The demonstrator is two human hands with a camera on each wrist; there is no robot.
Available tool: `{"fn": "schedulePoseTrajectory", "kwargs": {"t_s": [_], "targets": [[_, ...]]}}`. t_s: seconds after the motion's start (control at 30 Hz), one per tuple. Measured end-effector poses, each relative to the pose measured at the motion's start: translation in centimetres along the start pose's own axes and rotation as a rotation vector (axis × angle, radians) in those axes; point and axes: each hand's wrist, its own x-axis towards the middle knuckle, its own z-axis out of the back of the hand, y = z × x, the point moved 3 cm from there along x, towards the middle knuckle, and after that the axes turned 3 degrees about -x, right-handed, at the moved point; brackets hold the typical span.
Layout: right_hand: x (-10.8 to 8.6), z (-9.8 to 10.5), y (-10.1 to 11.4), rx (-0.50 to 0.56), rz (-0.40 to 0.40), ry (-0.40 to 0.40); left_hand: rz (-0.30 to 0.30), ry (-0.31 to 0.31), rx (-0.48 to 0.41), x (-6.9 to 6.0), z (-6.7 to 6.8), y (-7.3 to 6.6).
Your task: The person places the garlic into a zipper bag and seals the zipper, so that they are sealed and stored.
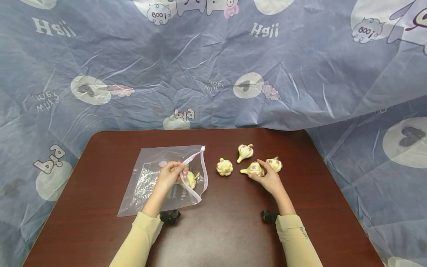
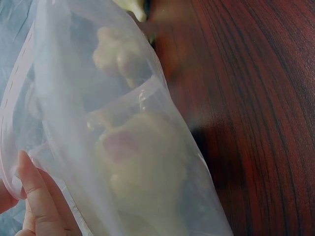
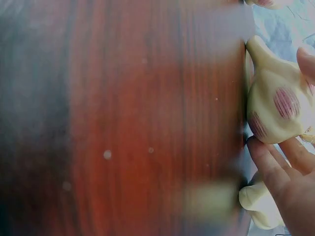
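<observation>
My left hand [image 1: 169, 177] pinches the zip edge of a clear plastic zip bag [image 1: 141, 161] lying on the table, and its mouth gapes to the right. Inside the bag, close to the opening, is a garlic bulb [image 1: 191, 180]; the left wrist view shows its blurred shape through the film [image 2: 147, 162]. On the right, my right hand [image 1: 271, 181] holds another garlic bulb [image 1: 254, 169] between thumb and fingers. In the right wrist view that bulb [image 3: 275, 101] has purple streaks and a thick stem, and fingertips touch its lower side.
Three more garlic bulbs lie near the right hand: one to the left [image 1: 224, 167], one behind [image 1: 245, 152], one just right of it [image 1: 275, 164]. The dark wooden table [image 1: 217, 237] ends at a blue patterned cloth [image 1: 213, 66] hanging behind.
</observation>
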Motion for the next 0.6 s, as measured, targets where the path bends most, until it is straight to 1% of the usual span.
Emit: {"fn": "schedulePoseTrajectory", "kwargs": {"t_s": [0.3,0.43,0.6], "targets": [[0.05,-0.11,-0.18,-0.016,-0.023,-0.001,-0.003,0.001,-0.006,0.0,0.0,0.17],[0.04,-0.13,-0.12,-0.014,-0.023,-0.01,0.01,0.001,-0.006,-0.02,-0.01,0.15],[0.0,-0.06,-0.03,-0.003,-0.031,-0.034,0.011,-0.001,-0.011,0.05,-0.02,0.13]]}}
